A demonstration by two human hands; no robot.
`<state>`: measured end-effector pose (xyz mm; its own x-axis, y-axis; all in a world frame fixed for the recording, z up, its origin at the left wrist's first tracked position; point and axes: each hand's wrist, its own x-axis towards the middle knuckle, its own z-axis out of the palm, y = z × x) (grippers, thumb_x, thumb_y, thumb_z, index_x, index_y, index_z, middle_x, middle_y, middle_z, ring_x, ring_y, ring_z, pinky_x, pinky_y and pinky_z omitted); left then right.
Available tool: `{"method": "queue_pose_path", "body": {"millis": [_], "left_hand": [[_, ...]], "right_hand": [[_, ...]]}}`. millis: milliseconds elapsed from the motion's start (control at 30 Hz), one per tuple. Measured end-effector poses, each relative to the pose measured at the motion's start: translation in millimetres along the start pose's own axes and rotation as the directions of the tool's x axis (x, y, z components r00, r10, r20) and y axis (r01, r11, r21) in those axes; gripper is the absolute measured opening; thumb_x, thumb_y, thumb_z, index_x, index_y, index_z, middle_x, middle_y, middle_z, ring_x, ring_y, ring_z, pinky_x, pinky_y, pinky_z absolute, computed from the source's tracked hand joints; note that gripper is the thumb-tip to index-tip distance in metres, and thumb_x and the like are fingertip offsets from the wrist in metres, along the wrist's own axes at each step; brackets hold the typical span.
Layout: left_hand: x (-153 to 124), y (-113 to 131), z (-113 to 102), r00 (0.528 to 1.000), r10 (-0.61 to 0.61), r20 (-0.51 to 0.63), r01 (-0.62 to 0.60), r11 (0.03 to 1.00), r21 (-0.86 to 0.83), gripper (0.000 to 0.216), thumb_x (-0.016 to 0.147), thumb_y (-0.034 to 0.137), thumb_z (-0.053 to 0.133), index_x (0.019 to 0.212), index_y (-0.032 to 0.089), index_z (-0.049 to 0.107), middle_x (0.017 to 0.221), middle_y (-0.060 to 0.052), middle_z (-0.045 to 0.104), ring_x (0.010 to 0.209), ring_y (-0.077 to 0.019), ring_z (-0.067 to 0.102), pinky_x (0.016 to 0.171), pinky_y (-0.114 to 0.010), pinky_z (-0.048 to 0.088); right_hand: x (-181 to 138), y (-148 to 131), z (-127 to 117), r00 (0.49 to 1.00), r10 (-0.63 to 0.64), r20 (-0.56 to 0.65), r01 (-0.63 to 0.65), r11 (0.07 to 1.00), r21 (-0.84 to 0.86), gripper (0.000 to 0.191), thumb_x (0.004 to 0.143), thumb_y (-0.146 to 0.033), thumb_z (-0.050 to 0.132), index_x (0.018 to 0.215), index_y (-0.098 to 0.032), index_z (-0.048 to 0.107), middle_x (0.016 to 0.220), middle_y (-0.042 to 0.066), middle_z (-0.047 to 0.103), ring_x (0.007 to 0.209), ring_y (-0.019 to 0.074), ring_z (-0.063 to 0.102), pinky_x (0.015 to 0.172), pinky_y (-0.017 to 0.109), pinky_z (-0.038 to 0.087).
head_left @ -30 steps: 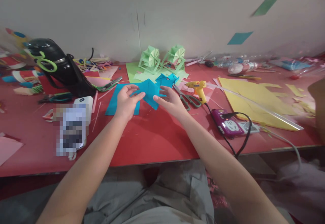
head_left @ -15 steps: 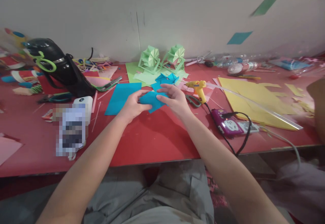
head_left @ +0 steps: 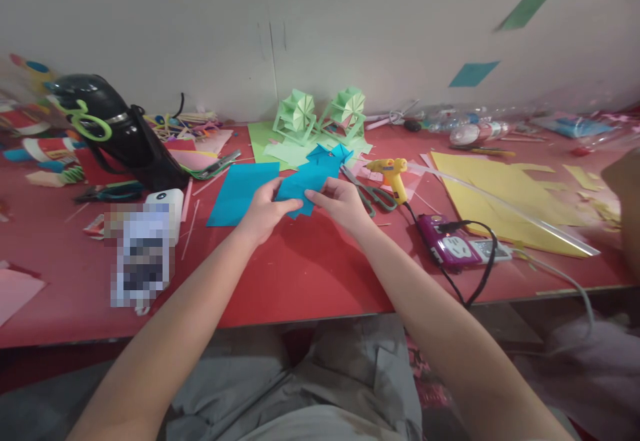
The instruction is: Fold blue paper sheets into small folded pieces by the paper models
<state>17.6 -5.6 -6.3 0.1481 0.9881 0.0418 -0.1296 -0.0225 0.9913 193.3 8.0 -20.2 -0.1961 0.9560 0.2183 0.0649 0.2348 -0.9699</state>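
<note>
Both hands hold a folded piece of blue paper just above the red table. My left hand pinches its left edge, fingers closed. My right hand grips its lower right edge, fingers curled. A flat blue sheet lies on the table just left of my left hand. A small blue folded shape sits behind the held paper, beside two green paper wheel models.
Scissors and a yellow glue gun lie right of my right hand. A purple power strip with a black cable, a large yellow sheet, a black bag and a blurred item crowd the table.
The blue paper has been turned and refolded between my hands; it now stretches up toward the far right. My right hand dropped from on top of it to its lower right edge.
</note>
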Motion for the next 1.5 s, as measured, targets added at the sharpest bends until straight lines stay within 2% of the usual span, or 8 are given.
{"method": "queue_pose_path", "body": {"millis": [133,267,433,533,767,1133,1300,1500], "left_hand": [[1.5,1.6,-3.2,1.000,0.017,-0.026,-0.016,0.999,0.033,0.025,0.076,0.040,0.077,0.086,0.019,0.071,0.083,-0.004,0.071,0.075,-0.0183,0.066,0.069,-0.030,0.054],[3.4,-0.2,-8.9,0.996,0.091,-0.010,-0.089,0.987,0.134,0.034,0.076,0.047,0.078,0.094,0.018,0.074,0.085,-0.006,0.075,0.081,-0.0213,0.069,0.075,-0.032,0.055],[5.4,-2.1,-11.5,0.988,0.145,-0.056,-0.135,0.979,0.153,0.042,0.073,0.044,0.081,0.105,0.017,0.074,0.100,-0.010,0.077,0.090,-0.0246,0.071,0.083,-0.037,0.056],[6.6,-1.4,-11.9,0.987,0.143,-0.079,-0.130,0.980,0.151,0.039,0.072,0.038,0.080,0.106,0.018,0.075,0.097,-0.008,0.077,0.090,-0.0239,0.070,0.083,-0.037,0.056],[4.6,3.3,-11.0,0.989,0.063,-0.134,-0.054,0.996,0.071,0.031,0.072,0.032,0.076,0.101,0.020,0.076,0.075,-0.002,0.071,0.066,-0.0168,0.063,0.066,-0.031,0.052],[4.8,4.6,-9.6,0.994,0.089,-0.069,-0.085,0.995,0.057,0.030,0.071,0.031,0.077,0.099,0.020,0.074,0.080,-0.003,0.070,0.079,-0.0199,0.066,0.077,-0.036,0.054],[3.3,4.8,-9.6,0.995,0.092,-0.042,-0.091,0.995,0.035,0.021,0.069,0.027,0.077,0.088,0.019,0.071,0.094,-0.007,0.073,0.088,-0.0226,0.067,0.076,-0.037,0.055],[0.0,10.5,-8.9,0.999,-0.014,0.033,0.014,1.000,-0.001,0.009,0.068,0.027,0.072,0.071,0.019,0.068,0.077,-0.003,0.066,0.071,-0.0172,0.061,0.064,-0.030,0.051]], "right_hand": [[-0.2,-4.0,-2.8,0.999,-0.011,0.040,0.011,1.000,0.001,0.045,0.070,-0.061,0.078,0.069,-0.021,0.057,0.070,0.002,0.062,0.072,0.0169,0.058,0.065,0.032,0.049],[0.7,-5.1,-2.6,0.999,-0.002,0.038,0.000,0.998,0.066,0.047,0.070,-0.059,0.078,0.068,-0.021,0.050,0.065,-0.002,0.053,0.063,0.0130,0.052,0.061,0.029,0.047],[1.9,-5.4,-1.9,0.999,-0.051,-0.003,0.051,0.995,0.081,0.049,0.069,-0.056,0.080,0.067,-0.021,0.046,0.065,-0.004,0.046,0.059,0.0097,0.046,0.056,0.026,0.042],[1.4,-7.9,-2.7,0.999,-0.039,-0.018,0.040,0.997,0.060,0.048,0.068,-0.055,0.080,0.065,-0.020,0.048,0.064,-0.004,0.046,0.060,0.0099,0.045,0.058,0.026,0.043],[-1.8,-18.3,-5.2,0.999,0.010,0.041,-0.017,0.985,0.170,0.037,0.070,-0.049,0.080,0.069,-0.019,0.058,0.068,-0.002,0.052,0.065,0.0113,0.051,0.068,0.030,0.050],[0.9,-11.7,-6.3,0.996,0.080,-0.041,-0.066,0.962,0.264,0.038,0.061,-0.043,0.086,0.080,-0.020,0.063,0.071,-0.002,0.061,0.063,0.0102,0.056,0.061,0.027,0.050],[2.1,-12.6,-8.3,0.997,0.052,-0.050,-0.041,0.978,0.204,0.034,0.063,-0.044,0.083,0.084,-0.019,0.070,0.070,0.000,0.067,0.057,0.0109,0.056,0.056,0.028,0.049],[3.4,-6.2,-12.4,0.998,-0.021,-0.054,0.025,0.997,0.076,0.025,0.072,-0.037,0.072,0.088,-0.019,0.076,0.070,0.002,0.070,0.061,0.0136,0.060,0.057,0.030,0.050]]}}
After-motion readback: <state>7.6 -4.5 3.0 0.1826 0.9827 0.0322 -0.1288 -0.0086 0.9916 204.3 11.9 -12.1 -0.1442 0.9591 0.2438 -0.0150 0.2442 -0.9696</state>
